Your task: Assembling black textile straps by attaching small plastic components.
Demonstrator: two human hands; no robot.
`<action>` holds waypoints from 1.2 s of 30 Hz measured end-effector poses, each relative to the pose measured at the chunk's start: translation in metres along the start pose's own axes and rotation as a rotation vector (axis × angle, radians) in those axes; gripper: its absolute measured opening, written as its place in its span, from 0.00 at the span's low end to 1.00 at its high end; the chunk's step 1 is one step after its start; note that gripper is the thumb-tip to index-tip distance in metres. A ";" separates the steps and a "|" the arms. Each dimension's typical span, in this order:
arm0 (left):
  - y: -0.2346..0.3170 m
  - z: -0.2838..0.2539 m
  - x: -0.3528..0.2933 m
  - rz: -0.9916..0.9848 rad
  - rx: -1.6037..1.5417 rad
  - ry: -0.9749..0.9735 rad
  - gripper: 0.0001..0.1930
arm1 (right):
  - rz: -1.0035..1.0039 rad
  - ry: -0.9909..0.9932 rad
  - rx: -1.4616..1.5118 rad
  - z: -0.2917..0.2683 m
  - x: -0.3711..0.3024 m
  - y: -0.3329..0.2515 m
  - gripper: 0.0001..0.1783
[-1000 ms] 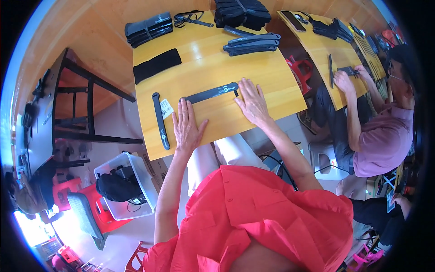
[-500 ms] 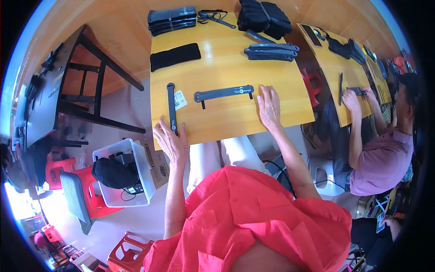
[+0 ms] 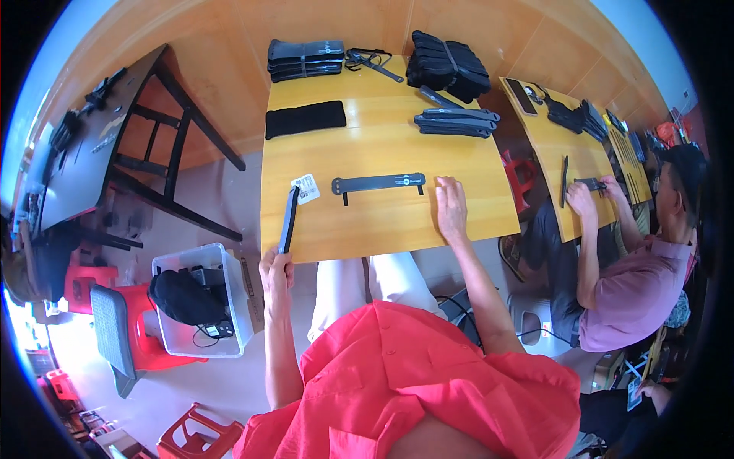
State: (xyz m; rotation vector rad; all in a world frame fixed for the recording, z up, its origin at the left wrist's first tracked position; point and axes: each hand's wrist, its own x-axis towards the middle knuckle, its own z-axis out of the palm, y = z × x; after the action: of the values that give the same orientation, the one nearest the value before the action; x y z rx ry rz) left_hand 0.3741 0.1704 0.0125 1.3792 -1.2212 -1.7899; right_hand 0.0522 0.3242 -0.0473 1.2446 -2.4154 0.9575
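At the table's near left edge my left hand (image 3: 276, 269) is closed on the end of a dark strap (image 3: 289, 220), which points away from me, tilted up off the wood. A white printed label (image 3: 305, 189) lies by its far end. In the middle another dark strap (image 3: 375, 183) with holes at its left end and pale print at its right lies flat, with two short black tabs showing below it. To its right my right hand (image 3: 451, 208) rests on the wood, fingers stretched out, holding nothing.
On the yellow table (image 3: 367, 236) sit a flat black piece (image 3: 306, 119), a banded stack of straps (image 3: 306, 60), a banded black bundle (image 3: 448, 66) and loose straps (image 3: 456, 121). A person (image 3: 623, 275) works at the right-hand table. A clear bin (image 3: 238, 306) stands lower left.
My left hand has closed on the left strap, lifted it off the table and drawn it toward me. My right hand stays beside the middle strap. The whole view has shifted slightly.
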 end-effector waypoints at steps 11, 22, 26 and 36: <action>-0.034 0.025 -0.044 -0.089 -0.390 -0.124 0.09 | -0.240 -0.289 0.663 -0.022 -0.027 -0.151 0.10; 0.003 0.043 -0.054 -0.158 -1.014 -0.556 0.17 | -0.132 -0.480 0.890 -0.050 -0.026 -0.183 0.11; 0.013 0.045 -0.060 -0.147 -0.910 -0.447 0.17 | -0.244 -0.356 0.854 -0.071 -0.012 -0.187 0.12; 0.019 0.055 -0.066 -0.107 -0.795 -0.411 0.18 | -0.320 -0.365 0.785 -0.082 -0.012 -0.186 0.12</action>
State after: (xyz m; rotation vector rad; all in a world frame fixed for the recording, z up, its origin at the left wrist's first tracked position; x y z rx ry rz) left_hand 0.3409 0.2357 0.0606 0.6435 -0.4799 -2.3412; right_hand 0.2022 0.3084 0.0894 2.1416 -1.9946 1.7797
